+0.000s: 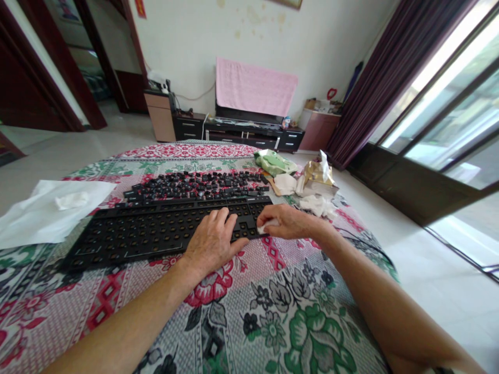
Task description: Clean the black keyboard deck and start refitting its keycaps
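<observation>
A black keyboard frame [156,228] with its keycaps off lies on a flowered cloth over a round table [273,311]. My left hand [214,241] rests flat on the frame's right part, fingers stretched out. At the frame's right end my right hand [286,221] pinches a small white wad of tissue [267,226] against the edge. A heap of loose black keycaps [198,184] lies just behind the frame.
White paper with a crumpled tissue [50,210] lies at the table's left. A green cloth [275,162], a gold tissue pack [317,176] and used tissues [317,205] sit at the back right. A black cable [362,241] trails off the right edge. Glass doors stand on the right.
</observation>
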